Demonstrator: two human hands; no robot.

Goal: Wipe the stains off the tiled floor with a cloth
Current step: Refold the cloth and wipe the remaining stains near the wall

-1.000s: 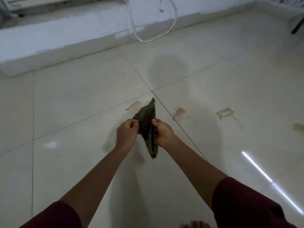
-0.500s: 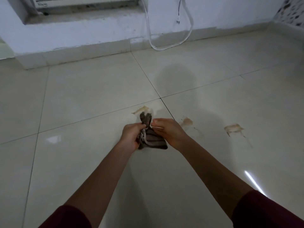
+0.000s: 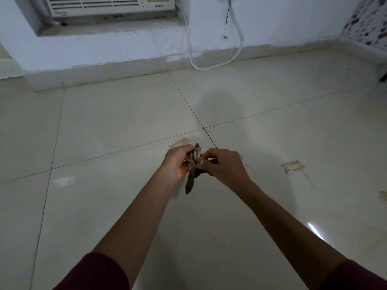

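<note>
The left hand (image 3: 178,162) is gripping one side of a dark, bunched-up cloth (image 3: 194,162), fingers curled round it, while the right hand (image 3: 225,166) is pinching the other side with its fingertips drawn together. Both arms are reaching out in front of the person, dark red sleeves (image 3: 94,273) pushed up above the elbows. The cloth is being held in the air between the two hands, above the floor, with a narrow dark tail hanging down below them.

Underneath, the pale tiled floor (image 3: 104,126) is showing several brownish stains: one smear (image 3: 180,141) just beyond the left hand, close to where the grout lines are crossing, a larger one (image 3: 293,165) off to the right, and another (image 3: 383,195) at the right edge. A faint mark just behind the right hand is mostly hidden.

Against the far wall a window air conditioner (image 3: 111,5) is sitting in a recess, and a white cable (image 3: 211,69) is looping down to the floor beside a thin black wire (image 3: 227,19).
</note>
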